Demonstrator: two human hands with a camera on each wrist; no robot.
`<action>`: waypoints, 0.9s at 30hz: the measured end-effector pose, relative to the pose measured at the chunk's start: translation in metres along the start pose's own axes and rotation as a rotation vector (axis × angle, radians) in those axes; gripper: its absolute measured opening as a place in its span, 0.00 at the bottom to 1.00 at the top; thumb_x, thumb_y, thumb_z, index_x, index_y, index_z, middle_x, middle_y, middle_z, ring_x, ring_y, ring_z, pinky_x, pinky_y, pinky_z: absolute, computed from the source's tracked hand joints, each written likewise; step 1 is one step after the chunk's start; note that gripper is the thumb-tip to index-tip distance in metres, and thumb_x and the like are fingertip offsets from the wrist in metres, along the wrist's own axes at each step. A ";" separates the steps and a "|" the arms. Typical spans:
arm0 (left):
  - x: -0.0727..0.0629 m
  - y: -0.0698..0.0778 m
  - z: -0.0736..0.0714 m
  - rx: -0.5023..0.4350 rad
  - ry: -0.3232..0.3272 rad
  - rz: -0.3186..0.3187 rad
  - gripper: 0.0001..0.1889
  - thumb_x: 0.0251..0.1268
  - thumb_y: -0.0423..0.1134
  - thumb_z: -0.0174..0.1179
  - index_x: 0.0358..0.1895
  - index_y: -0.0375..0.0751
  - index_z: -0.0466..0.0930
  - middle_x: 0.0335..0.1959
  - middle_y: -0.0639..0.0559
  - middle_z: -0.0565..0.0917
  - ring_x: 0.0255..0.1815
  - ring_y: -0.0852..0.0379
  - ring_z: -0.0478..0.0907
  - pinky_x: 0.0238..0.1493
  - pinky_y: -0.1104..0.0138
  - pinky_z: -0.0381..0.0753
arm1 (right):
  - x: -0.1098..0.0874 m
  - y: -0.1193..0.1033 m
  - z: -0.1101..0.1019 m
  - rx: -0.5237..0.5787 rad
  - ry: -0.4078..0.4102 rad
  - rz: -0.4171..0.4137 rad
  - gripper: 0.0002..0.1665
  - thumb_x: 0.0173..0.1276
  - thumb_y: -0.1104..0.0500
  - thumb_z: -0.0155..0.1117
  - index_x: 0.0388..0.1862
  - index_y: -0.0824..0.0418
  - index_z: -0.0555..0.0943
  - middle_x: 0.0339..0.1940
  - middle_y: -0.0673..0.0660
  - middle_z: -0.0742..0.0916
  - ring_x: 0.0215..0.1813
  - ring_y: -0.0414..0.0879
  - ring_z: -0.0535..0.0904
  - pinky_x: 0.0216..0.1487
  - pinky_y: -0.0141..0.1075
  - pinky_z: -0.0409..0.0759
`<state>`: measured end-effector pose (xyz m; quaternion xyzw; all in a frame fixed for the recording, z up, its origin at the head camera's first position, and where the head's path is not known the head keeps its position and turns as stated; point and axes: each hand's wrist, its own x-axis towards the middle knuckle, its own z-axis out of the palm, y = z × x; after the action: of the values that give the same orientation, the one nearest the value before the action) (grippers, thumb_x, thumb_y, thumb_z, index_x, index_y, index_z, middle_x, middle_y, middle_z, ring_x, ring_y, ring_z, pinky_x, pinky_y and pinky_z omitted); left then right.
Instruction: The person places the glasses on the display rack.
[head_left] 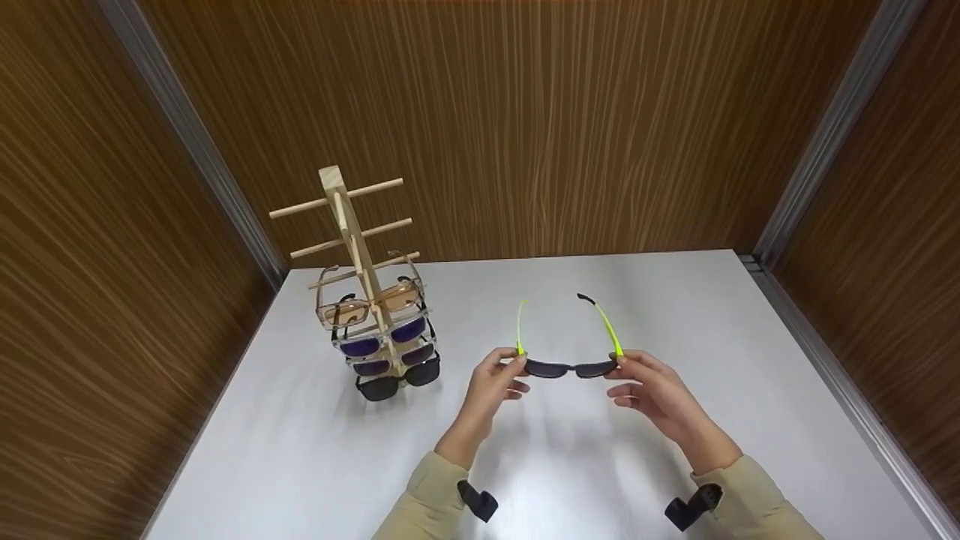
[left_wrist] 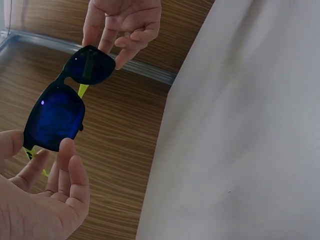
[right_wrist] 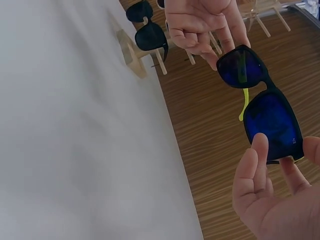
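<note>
A pair of sunglasses [head_left: 547, 370] with dark blue lenses and bright yellow-green temples is held up above the white table, its temples unfolded and pointing away from the person. My left hand [head_left: 495, 381] pinches the frame's left corner by the hinge. At the opposite corner, my right hand [head_left: 654, 390] pinches the frame between thumb and fingers. Both wrist views show the sunglasses [left_wrist: 55, 117] from the lens side, with a hand at each end. To the left stands a wooden display rack [head_left: 360, 259] carrying several pairs of glasses on its lower pegs.
Amber-lensed glasses [head_left: 349, 313] hang uppermost among those on the rack, and black sunglasses [head_left: 380, 388] hang lowest. Bare pegs [head_left: 379, 187] stick out near the top. Wood-grain panels [head_left: 562, 127] enclose the white table [head_left: 300, 465] at the back and sides.
</note>
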<state>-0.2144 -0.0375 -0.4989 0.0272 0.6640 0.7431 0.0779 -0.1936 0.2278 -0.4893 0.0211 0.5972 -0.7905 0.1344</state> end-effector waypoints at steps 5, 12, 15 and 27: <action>-0.005 0.010 -0.007 0.006 0.005 0.039 0.17 0.63 0.45 0.59 0.49 0.37 0.75 0.30 0.48 0.81 0.27 0.55 0.80 0.33 0.64 0.80 | 0.002 -0.005 0.009 -0.005 -0.016 -0.016 0.12 0.68 0.59 0.57 0.49 0.61 0.75 0.39 0.59 0.81 0.34 0.50 0.81 0.40 0.39 0.80; -0.014 0.018 -0.019 0.030 0.017 0.043 0.17 0.63 0.45 0.59 0.49 0.37 0.75 0.34 0.43 0.81 0.28 0.51 0.81 0.35 0.61 0.80 | 0.003 -0.008 0.019 -0.001 -0.073 -0.017 0.10 0.69 0.58 0.57 0.48 0.57 0.76 0.39 0.58 0.82 0.34 0.50 0.81 0.41 0.39 0.80; -0.018 0.023 -0.021 0.040 0.024 0.050 0.17 0.63 0.45 0.59 0.49 0.37 0.76 0.33 0.45 0.82 0.29 0.50 0.81 0.35 0.61 0.80 | 0.003 -0.011 0.022 -0.002 -0.084 -0.022 0.11 0.68 0.57 0.59 0.48 0.58 0.76 0.39 0.59 0.82 0.34 0.50 0.81 0.41 0.40 0.79; -0.035 0.046 -0.038 0.092 0.048 0.103 0.16 0.66 0.42 0.57 0.50 0.34 0.74 0.34 0.46 0.82 0.35 0.42 0.80 0.38 0.58 0.79 | 0.006 -0.024 0.046 -0.006 -0.145 -0.035 0.14 0.67 0.55 0.59 0.50 0.58 0.76 0.39 0.59 0.84 0.32 0.49 0.82 0.40 0.40 0.80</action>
<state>-0.1890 -0.0845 -0.4559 0.0469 0.6968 0.7154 0.0223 -0.1992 0.1895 -0.4546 -0.0472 0.5885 -0.7904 0.1635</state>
